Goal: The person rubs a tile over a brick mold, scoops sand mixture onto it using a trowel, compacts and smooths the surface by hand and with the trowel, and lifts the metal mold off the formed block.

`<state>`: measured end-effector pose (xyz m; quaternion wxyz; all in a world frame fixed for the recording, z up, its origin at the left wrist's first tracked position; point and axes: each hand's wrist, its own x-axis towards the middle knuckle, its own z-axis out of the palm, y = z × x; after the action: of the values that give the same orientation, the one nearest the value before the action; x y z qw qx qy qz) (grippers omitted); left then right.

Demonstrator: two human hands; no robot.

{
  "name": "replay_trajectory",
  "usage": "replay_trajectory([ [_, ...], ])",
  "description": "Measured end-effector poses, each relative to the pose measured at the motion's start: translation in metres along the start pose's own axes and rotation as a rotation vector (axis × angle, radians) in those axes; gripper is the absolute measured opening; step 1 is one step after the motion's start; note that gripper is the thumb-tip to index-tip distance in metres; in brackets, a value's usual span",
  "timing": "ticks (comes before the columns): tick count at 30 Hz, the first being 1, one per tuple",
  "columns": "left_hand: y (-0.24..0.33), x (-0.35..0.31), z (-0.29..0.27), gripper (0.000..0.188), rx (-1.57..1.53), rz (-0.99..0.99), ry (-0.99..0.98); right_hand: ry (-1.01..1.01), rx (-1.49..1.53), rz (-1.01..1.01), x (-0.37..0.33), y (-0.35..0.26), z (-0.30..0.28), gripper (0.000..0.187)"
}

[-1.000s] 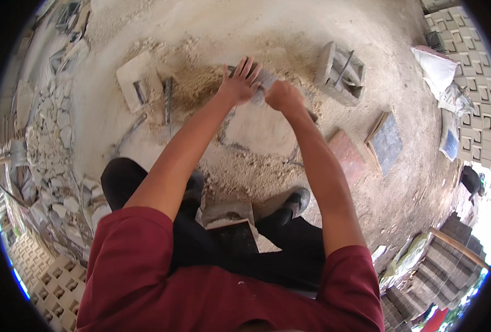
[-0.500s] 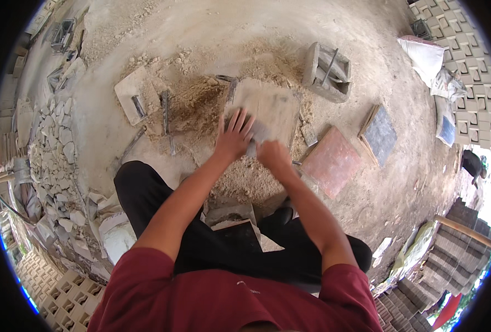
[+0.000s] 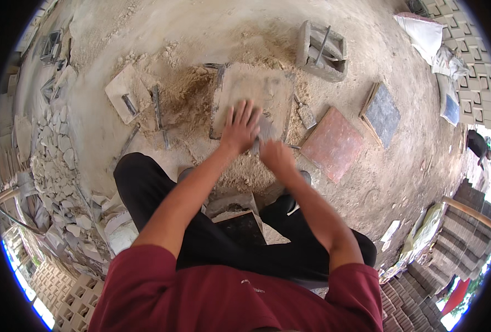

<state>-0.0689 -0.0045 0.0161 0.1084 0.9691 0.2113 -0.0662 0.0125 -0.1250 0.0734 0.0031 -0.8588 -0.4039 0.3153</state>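
Note:
A square mould (image 3: 255, 83) with a dusty, sand-coloured surface lies on the ground ahead of my knees. My left hand (image 3: 241, 128) is pressed flat near its front edge, palm down with fingers spread. Just right of it, my right hand (image 3: 277, 156) is closed in a fist around the handle of what looks like a trowel. A grey flat blade (image 3: 266, 128) shows between the two hands, partly under my left fingers. The handle itself is hidden in my right hand. Loose sandy mix (image 3: 245, 172) lies heaped between the mould and my feet.
Right of the mould lie a small tool (image 3: 306, 116), a reddish square slab (image 3: 332, 145) and a blue-grey slab (image 3: 382, 119). A concrete box (image 3: 323, 52) with a rod stands beyond. To the left are a pale board (image 3: 125, 94), a metal bar (image 3: 160, 119) and broken stones (image 3: 57, 152).
The view has shifted, so ground items sit differently in the picture. My left hand has moved toward the right along the mould's front edge; my right hand still grips the tool beside it.

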Motion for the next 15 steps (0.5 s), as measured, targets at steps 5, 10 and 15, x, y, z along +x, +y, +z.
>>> replay_trajectory([
  [5,0.013,-0.001,0.016,0.062,-0.065,0.044,0.021,0.013,0.059,0.103,-0.015,0.008,0.0,0.045],
  [10,-0.004,0.145,-0.027,0.062,0.075,0.148,0.109,0.202,0.126,0.159,0.085,0.031,-0.076,0.032],
  [15,-0.006,0.163,-0.023,0.06,0.058,0.112,0.144,0.2,0.097,0.124,0.102,0.034,-0.103,0.032],
])
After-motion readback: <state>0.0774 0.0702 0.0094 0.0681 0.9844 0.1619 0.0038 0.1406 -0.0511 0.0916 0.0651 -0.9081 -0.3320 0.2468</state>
